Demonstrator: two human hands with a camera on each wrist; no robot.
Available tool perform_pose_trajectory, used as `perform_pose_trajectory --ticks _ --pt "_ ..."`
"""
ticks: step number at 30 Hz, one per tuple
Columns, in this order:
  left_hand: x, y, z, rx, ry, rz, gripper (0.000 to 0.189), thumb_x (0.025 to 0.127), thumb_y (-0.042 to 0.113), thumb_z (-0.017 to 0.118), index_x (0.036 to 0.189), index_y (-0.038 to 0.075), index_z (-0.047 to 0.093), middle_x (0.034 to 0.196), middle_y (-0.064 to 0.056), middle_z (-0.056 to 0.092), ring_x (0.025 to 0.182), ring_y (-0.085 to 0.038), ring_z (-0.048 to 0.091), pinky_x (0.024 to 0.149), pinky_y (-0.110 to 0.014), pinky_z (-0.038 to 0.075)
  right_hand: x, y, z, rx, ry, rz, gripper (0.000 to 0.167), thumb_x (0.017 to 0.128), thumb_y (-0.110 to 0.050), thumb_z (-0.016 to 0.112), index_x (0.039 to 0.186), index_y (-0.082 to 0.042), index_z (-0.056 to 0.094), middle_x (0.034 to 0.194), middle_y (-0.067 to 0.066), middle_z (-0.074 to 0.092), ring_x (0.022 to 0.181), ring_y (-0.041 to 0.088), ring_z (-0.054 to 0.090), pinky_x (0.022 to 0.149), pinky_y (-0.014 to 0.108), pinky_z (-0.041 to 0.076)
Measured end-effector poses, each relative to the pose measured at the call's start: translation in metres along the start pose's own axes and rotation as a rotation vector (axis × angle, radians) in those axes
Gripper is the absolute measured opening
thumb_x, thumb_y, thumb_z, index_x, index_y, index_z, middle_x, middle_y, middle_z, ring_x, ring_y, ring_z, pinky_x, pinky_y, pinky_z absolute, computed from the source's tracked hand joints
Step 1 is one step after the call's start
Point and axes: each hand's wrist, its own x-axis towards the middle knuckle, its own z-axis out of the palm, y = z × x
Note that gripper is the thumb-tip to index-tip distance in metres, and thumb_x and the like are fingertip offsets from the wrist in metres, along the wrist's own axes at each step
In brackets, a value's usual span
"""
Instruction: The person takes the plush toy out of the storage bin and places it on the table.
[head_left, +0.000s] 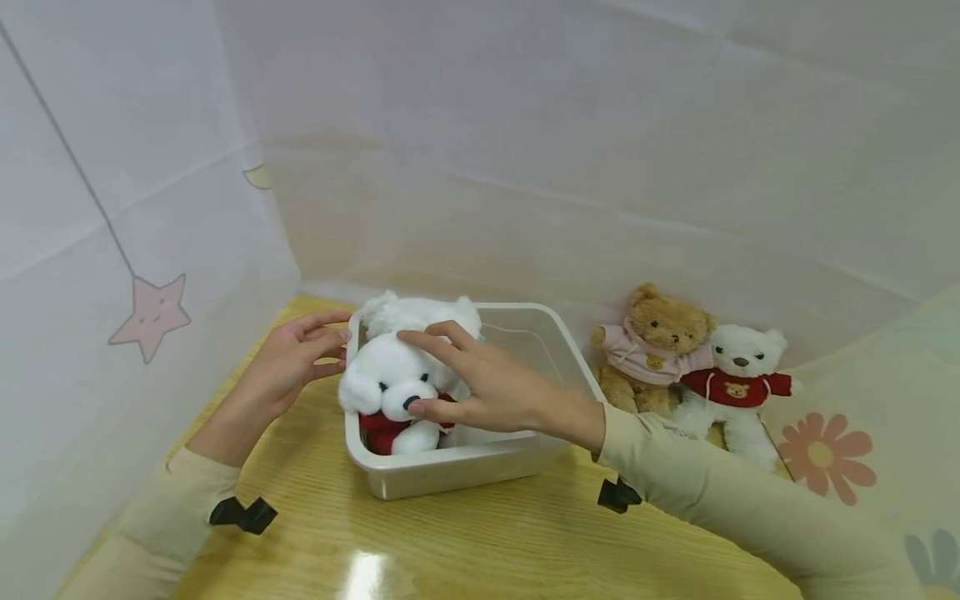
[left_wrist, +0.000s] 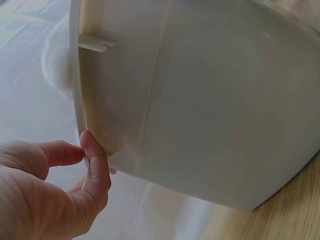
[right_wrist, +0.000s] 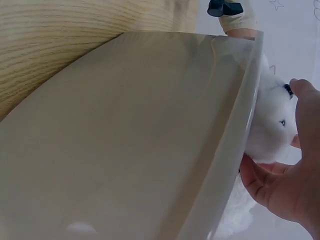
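The left hand [head_left: 288,362] pinches the rim of the white bin [head_left: 465,477], apparently to steady it, while the right hand [head_left: 498,385] cups the white plush dog [head_left: 378,367] (inside the bin, in front of another white toy [head_left: 422,312]) around its head, seemingly keeping it upright.

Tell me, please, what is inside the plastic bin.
The plastic bin holds a front plush toy, white with red clothing, and a white rear plush toy. The front toy and right grip cover much of the rear one; their undersides cannot be seen.

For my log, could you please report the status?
Left hand pinching bin; right hand on front white plush, inside bin; second white plush close behind.
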Motion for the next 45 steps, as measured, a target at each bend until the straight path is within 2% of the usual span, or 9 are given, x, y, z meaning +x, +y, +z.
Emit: perform_pose_trajectory --ticks 6,15,20,27,33,40,45 --pt "0.001 0.0 0.0 -0.004 -0.001 -0.002 0.055 0.101 0.022 0.068 0.147 0.0 0.047 0.094 -0.002 0.067 0.089 -0.018 0.062 0.085 -0.034 0.057 0.001 -0.002 0.003 0.095 0.009 -0.008 0.071 0.099 -0.051 0.063 0.16 -0.037 0.03 0.144 -0.005 0.041 0.113 0.012 0.053 0.087 0.032 0.05" --pt "0.002 0.0 0.001 0.002 0.003 -0.001 0.054 0.102 0.022 0.068 0.147 0.001 0.047 0.097 -0.002 0.066 0.09 -0.017 0.061 0.085 -0.035 0.057 0.0 0.003 0.005 0.177 0.007 -0.023 0.073 0.096 -0.039 0.067 0.16 -0.04 0.031 0.145 -0.004 0.039 0.121 0.014 0.048 0.09 0.037 0.048" --pt "0.002 -0.001 0.0 0.013 0.004 -0.004 0.055 0.102 0.024 0.068 0.148 0.002 0.047 0.098 -0.003 0.066 0.09 -0.018 0.061 0.086 -0.036 0.057 0.0 0.005 0.008 0.187 0.021 -0.045 0.075 0.094 -0.036 0.07 0.16 -0.038 0.032 0.146 -0.004 0.039 0.121 0.014 0.048 0.089 0.038 0.049" --pt "0.003 0.001 0.0 0.015 0.0 0.003 0.055 0.103 0.024 0.066 0.149 0.002 0.046 0.1 -0.004 0.066 0.091 -0.019 0.061 0.085 -0.035 0.057 0.004 0.008 0.01 0.192 0.05 -0.1 0.087 0.087 -0.038 0.082 0.159 -0.032 0.034 0.145 -0.003 0.04 0.125 0.011 0.045 0.091 0.036 0.05" --pt "0.004 0.003 0.0 0.02 0.005 -0.002 0.054 0.102 0.025 0.067 0.148 0.004 0.047 0.102 -0.006 0.065 0.091 -0.019 0.062 0.086 -0.035 0.057 0.007 0.008 0.01 0.198 0.113 -0.146 0.081 0.085 -0.032 0.083 0.154 -0.024 0.043 0.145 -0.003 0.047 0.129 0.011 0.045 0.095 0.039 0.049" --pt "0.002 0.002 0.002 0.0 0.015 -0.005 0.052 0.102 0.021 0.067 0.146 0.002 0.048 0.098 -0.005 0.066 0.089 -0.019 0.062 0.084 -0.035 0.058 0.007 0.008 0.012 0.22 0.233 -0.198 0.066 0.079 -0.024 0.083 0.14 -0.016 0.057 0.136 -0.003 0.059 0.124 0.014 0.054 0.096 0.035 0.049" --pt "0.0 0.0 0.002 -0.011 0.015 -0.003 0.052 0.102 0.019 0.067 0.146 0.0 0.048 0.095 -0.004 0.065 0.087 -0.017 0.062 0.082 -0.034 0.058 0.006 0.008 0.014 0.242 0.299 -0.189 0.057 0.077 -0.022 0.082 0.131 -0.013 0.063 0.127 -0.003 0.066 0.105 0.011 0.063 0.084 0.029 0.054"
